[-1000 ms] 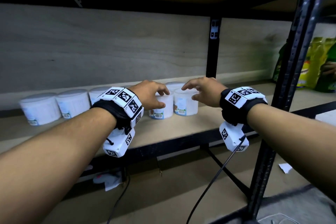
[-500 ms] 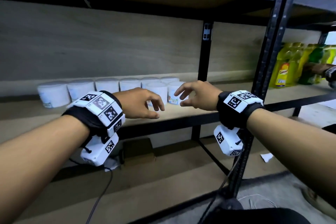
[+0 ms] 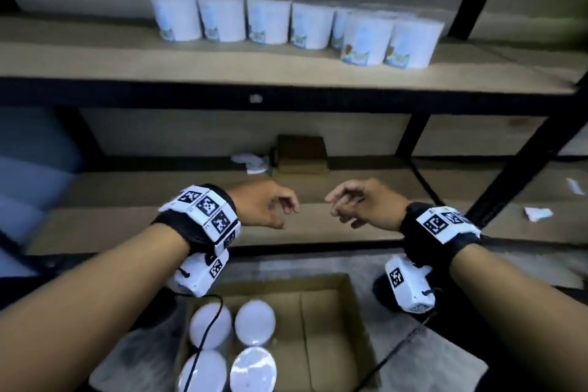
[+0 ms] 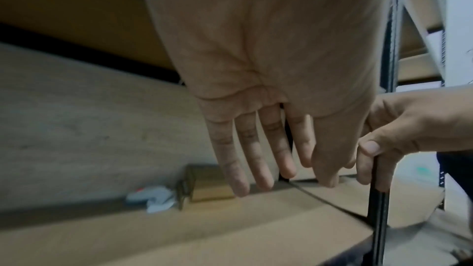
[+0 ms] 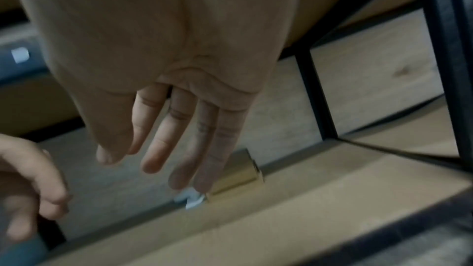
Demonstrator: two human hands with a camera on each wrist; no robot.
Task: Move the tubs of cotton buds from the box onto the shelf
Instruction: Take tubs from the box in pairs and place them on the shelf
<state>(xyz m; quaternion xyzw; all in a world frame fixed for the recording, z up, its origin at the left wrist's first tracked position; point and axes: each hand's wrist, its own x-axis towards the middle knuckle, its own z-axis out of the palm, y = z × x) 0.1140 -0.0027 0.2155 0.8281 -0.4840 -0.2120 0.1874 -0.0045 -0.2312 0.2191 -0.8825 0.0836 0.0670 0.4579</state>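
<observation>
Shelving of black metal and pale wood (image 3: 286, 70) fills frame top, white cylindrical tubs (image 3: 299, 25) ranged on it. Open brown cardboard box (image 3: 318, 321), bottom centre, holds four white-lidded tubs (image 3: 254, 323). Left hand (image 3: 264, 205) and right hand (image 3: 366, 205), mid-frame, are seen loosely curled, empty.

both bare forearms reaching forward side by side, left hand (image 3: 265, 204) and right hand (image 3: 366, 204) hanging empty, palms down, fingers loosely extended, fingertips facing each other, apart
</observation>
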